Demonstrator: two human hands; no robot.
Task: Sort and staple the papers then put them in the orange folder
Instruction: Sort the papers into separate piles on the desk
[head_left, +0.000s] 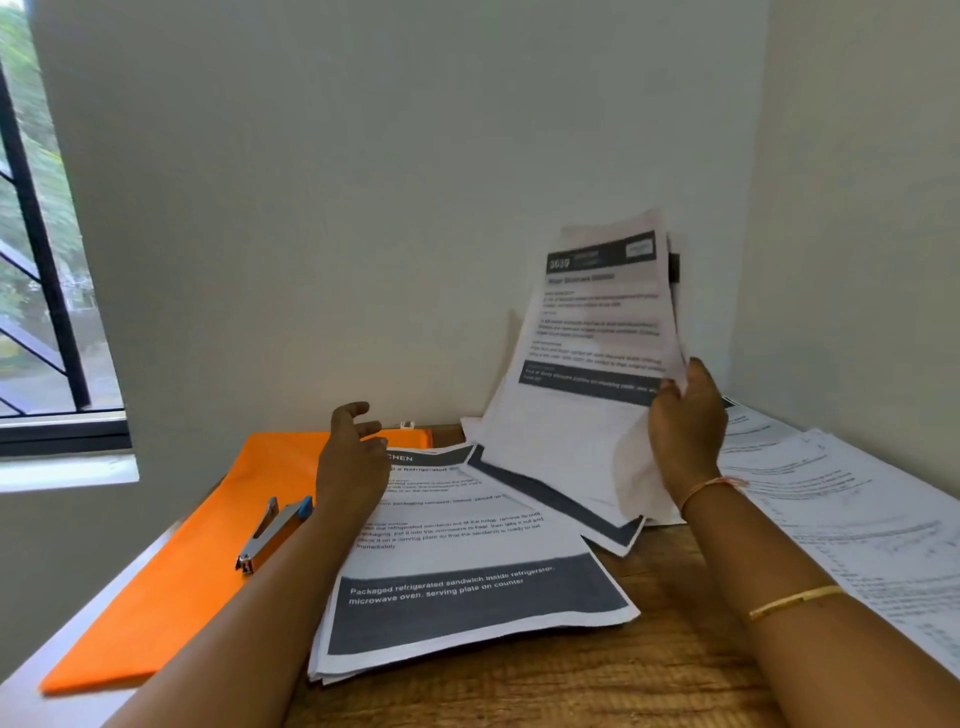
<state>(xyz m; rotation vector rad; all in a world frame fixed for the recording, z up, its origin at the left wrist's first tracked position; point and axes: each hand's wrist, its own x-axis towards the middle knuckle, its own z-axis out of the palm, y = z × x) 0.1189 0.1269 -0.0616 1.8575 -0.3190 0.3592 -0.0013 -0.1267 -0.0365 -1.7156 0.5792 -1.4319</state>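
My right hand grips a sheaf of printed papers by its right edge and holds it tilted up above the desk. My left hand hovers with loosely curled fingers over the top of a stack of printed pages lying flat in the middle; it holds nothing. The orange folder lies closed at the left of the desk. A silver stapler with a blue end rests on the folder, just left of my left forearm.
More printed sheets spread along the right side of the wooden desk. Another dark-banded page lies under the raised sheaf. White walls close off the back and right; a window is at the left.
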